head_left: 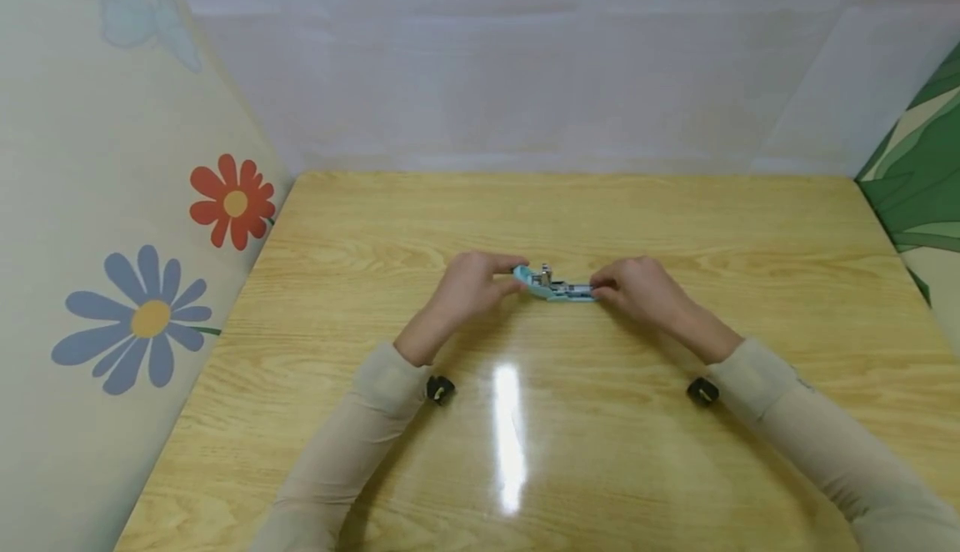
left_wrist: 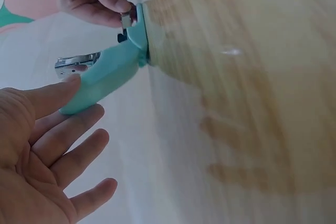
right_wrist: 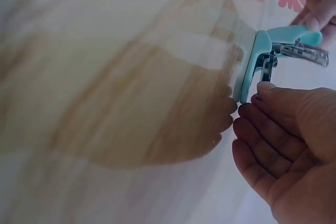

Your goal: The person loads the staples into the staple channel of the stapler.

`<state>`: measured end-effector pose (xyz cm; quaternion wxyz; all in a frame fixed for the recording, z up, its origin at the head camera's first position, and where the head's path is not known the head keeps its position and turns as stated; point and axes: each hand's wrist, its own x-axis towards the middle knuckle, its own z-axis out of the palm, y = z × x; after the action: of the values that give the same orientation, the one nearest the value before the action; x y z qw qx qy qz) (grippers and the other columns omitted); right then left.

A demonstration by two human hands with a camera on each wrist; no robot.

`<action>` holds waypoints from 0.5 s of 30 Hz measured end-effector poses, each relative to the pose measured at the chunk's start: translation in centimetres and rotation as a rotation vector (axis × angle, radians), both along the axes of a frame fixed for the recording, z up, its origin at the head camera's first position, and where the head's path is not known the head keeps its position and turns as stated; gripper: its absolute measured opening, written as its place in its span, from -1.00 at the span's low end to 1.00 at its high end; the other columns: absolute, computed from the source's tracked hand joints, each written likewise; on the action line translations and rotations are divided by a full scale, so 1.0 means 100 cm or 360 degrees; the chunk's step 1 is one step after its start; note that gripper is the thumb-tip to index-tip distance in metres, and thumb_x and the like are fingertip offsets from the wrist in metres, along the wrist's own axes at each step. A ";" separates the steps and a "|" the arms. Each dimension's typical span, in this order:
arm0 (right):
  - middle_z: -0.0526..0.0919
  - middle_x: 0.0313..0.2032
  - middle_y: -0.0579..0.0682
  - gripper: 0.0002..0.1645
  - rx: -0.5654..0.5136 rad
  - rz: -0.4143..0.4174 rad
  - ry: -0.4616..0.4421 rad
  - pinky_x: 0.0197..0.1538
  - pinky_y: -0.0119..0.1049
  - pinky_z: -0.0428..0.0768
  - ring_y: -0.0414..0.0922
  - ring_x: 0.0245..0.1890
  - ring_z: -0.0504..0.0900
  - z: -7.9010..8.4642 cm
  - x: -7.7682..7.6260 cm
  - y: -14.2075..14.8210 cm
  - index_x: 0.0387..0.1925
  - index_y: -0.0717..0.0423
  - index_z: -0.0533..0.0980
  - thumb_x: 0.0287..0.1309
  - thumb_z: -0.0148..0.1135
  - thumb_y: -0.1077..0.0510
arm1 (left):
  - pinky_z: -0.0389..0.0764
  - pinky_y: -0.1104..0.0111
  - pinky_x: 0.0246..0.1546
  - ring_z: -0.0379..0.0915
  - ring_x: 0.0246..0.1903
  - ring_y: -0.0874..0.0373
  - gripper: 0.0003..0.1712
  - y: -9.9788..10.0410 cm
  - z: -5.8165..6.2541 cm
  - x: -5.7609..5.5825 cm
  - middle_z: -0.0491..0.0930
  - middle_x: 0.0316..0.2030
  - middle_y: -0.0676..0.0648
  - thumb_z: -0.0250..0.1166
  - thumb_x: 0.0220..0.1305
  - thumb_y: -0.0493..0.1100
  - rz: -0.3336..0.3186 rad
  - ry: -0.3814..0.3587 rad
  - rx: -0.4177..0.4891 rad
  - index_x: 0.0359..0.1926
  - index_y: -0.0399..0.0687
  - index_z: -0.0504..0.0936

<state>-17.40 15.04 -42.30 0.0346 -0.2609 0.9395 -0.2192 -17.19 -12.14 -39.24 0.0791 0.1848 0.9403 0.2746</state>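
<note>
A teal stapler (head_left: pixel 537 288) lies hinged wide apart just above the wooden table, its base low along the surface. My left hand (head_left: pixel 476 287) pinches the end of the raised teal cover (left_wrist: pixel 107 77) between thumb and forefinger, with the other fingers spread. Beside that cover a metal magazine rail (right_wrist: pixel 302 52) sticks out. At the opposite end, my right hand (right_wrist: pixel 299 129) pinches a narrow metal piece (right_wrist: pixel 266 72) over the base with thumb and forefinger. Its remaining fingers curve loosely beneath, close to the tabletop.
The glossy wood-grain table (head_left: pixel 600 452) carries a bright light reflection in front of the stapler. A white cloth wall (head_left: pixel 525 85) stands behind. Flower-painted panel (head_left: pixel 90 202) borders the left side and a leaf-painted panel (head_left: pixel 930 168) the right.
</note>
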 end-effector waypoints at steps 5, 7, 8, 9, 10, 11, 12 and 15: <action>0.82 -0.16 0.13 -0.79 -0.0022 0.0005 0.0012 0.02 -0.01 0.70 0.07 -0.13 0.79 -0.001 -0.001 0.000 -0.13 0.18 0.75 0.28 0.37 0.15 | 0.56 0.28 -0.36 0.07 -0.77 0.28 -0.51 0.018 0.003 -0.003 0.70 0.13 -0.04 0.34 0.37 0.04 -0.0071 0.0085 -0.0033 0.27 0.07 0.63; 0.82 -0.17 0.13 -0.80 -0.0036 0.0003 0.0025 0.01 -0.01 0.70 0.07 -0.15 0.79 -0.002 -0.002 0.001 -0.14 0.17 0.75 0.27 0.38 0.16 | 0.66 0.24 -0.20 0.36 -0.66 0.27 -0.50 0.027 0.003 -0.005 0.69 0.13 -0.04 0.35 0.36 0.05 -0.0108 0.0094 -0.0031 0.27 0.05 0.63; 0.82 -0.18 0.13 -0.81 -0.0042 0.0001 0.0032 0.00 -0.01 0.70 0.06 -0.16 0.79 -0.002 -0.002 0.001 -0.15 0.17 0.75 0.26 0.38 0.16 | 0.66 0.22 -0.09 0.41 -0.61 0.24 -0.49 0.032 0.003 -0.006 0.69 0.13 -0.04 0.35 0.35 0.05 -0.0132 0.0104 -0.0040 0.26 0.04 0.63; 0.82 -0.18 0.12 -0.81 -0.0046 0.0000 0.0040 -0.01 -0.01 0.70 0.06 -0.17 0.79 -0.003 -0.002 0.001 -0.16 0.17 0.75 0.25 0.39 0.17 | 0.66 0.23 -0.03 0.46 -0.55 0.22 -0.49 0.036 0.002 -0.007 0.69 0.14 -0.05 0.36 0.35 0.05 -0.0154 0.0111 -0.0053 0.26 0.03 0.63; 0.82 -0.19 0.12 -0.81 -0.0051 -0.0001 0.0045 -0.02 -0.02 0.70 0.05 -0.18 0.79 -0.004 -0.002 0.001 -0.16 0.17 0.75 0.24 0.40 0.17 | 0.67 0.21 -0.07 0.46 -0.53 0.21 -0.50 0.040 0.002 -0.007 0.70 0.12 -0.07 0.36 0.34 0.05 -0.0176 0.0109 -0.0059 0.25 0.03 0.64; 0.82 -0.20 0.12 -0.81 -0.0056 0.0000 0.0048 -0.03 -0.02 0.70 0.05 -0.19 0.79 -0.004 -0.002 0.001 -0.17 0.18 0.75 0.23 0.40 0.17 | 0.66 0.22 -0.14 0.42 -0.56 0.19 -0.50 0.043 0.001 -0.007 0.71 0.10 -0.09 0.36 0.34 0.04 -0.0194 0.0107 -0.0069 0.25 0.02 0.64; 0.82 -0.21 0.12 -0.81 -0.0056 -0.0006 0.0050 -0.04 -0.02 0.70 0.04 -0.20 0.79 -0.005 -0.002 0.001 -0.17 0.18 0.75 0.23 0.41 0.17 | 0.66 0.24 -0.16 0.42 -0.54 0.21 -0.51 0.046 0.001 -0.008 0.73 0.07 -0.10 0.36 0.34 0.04 -0.0214 0.0124 -0.0099 0.24 0.03 0.65; 0.82 -0.23 0.11 -0.81 -0.0064 -0.0015 0.0039 -0.07 -0.05 0.71 0.01 -0.22 0.79 -0.006 -0.002 0.002 -0.17 0.19 0.74 0.23 0.41 0.17 | 0.61 0.25 -0.31 0.34 -0.56 0.19 -0.53 0.055 0.000 -0.008 0.77 -0.01 -0.12 0.36 0.34 0.03 -0.0259 0.0157 -0.0195 0.23 0.07 0.66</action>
<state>-17.56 15.21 -42.90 0.0167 -0.2597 0.9365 -0.2351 -18.03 -6.64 -39.29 0.0661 0.2687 0.9399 0.1999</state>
